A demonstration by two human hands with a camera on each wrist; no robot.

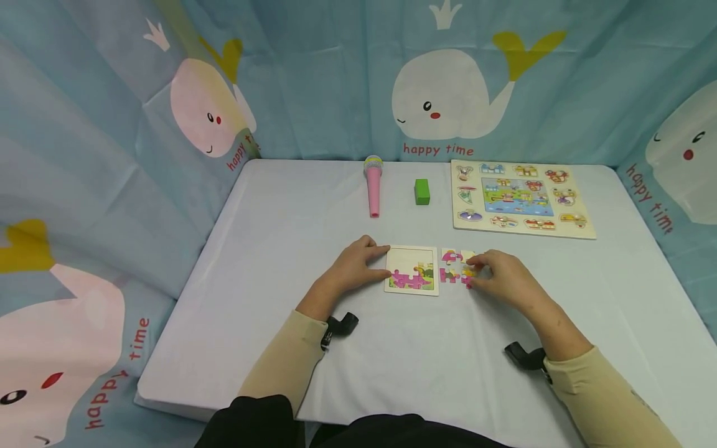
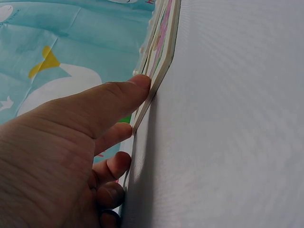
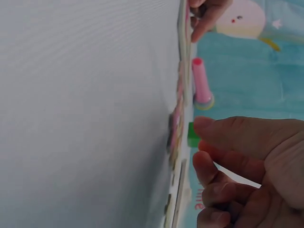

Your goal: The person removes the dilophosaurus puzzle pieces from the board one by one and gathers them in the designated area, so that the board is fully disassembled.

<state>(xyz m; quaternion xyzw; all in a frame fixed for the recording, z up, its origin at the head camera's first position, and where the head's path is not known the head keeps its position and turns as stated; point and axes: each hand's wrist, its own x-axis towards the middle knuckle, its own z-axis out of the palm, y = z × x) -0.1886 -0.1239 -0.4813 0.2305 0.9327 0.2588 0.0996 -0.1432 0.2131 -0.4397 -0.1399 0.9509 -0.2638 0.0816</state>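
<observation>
A small square jigsaw tray (image 1: 411,258) lies flat on the table, with pink and green pieces (image 1: 411,279) fitted along its lower part. The left hand (image 1: 354,264) touches the tray's left edge with thumb and forefinger; in the left wrist view the thumb (image 2: 118,97) rests against the rim. Loose puzzle pieces (image 1: 449,275), pink and pale, lie grouped just right of the tray. Over the right side of that group is the right hand (image 1: 504,280), thumb and forefinger apart and partly covering pieces. In the right wrist view, nothing shows between its fingertips.
A pink toy microphone (image 1: 373,190) and a green block (image 1: 422,191) sit behind the tray. At the back right lies a larger wooden picture puzzle board (image 1: 523,229). Blue whale-print curtain (image 1: 313,93) hangs around the white table (image 1: 269,249).
</observation>
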